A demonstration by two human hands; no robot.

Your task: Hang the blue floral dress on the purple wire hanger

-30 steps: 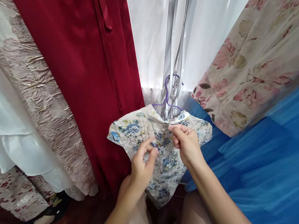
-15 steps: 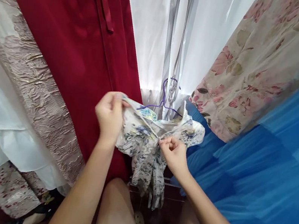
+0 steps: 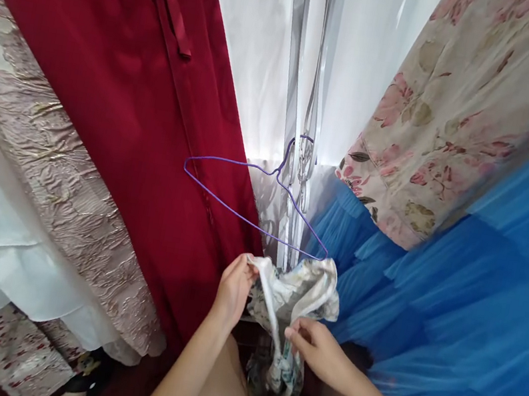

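Observation:
A purple wire hanger (image 3: 230, 208) hangs tilted by its hook among the white and grey ribbons (image 3: 310, 97). The floral blouse (image 3: 286, 296) droops below it, still touching the hanger's right end, while the left arm of the hanger is bare. My left hand (image 3: 233, 291) is closed on the blouse's left shoulder edge. Lower and to the right, my right hand (image 3: 313, 345) pinches the edge of its front opening. The blouse's lower part bunches and dangles between my legs.
A dark red garment (image 3: 158, 106) and a textured beige one (image 3: 82, 194) hang at left, with white ruffled fabric (image 3: 5, 263) beyond. White cloth (image 3: 248, 53) hangs behind the ribbons. At right are pink floral fabric (image 3: 419, 149) and blue tulle (image 3: 453, 311).
The blouse's left shoulder has come off the hanger. Both hands moved down with the blouse, my left one also rightward. The hanger swung and now tilts down to the right.

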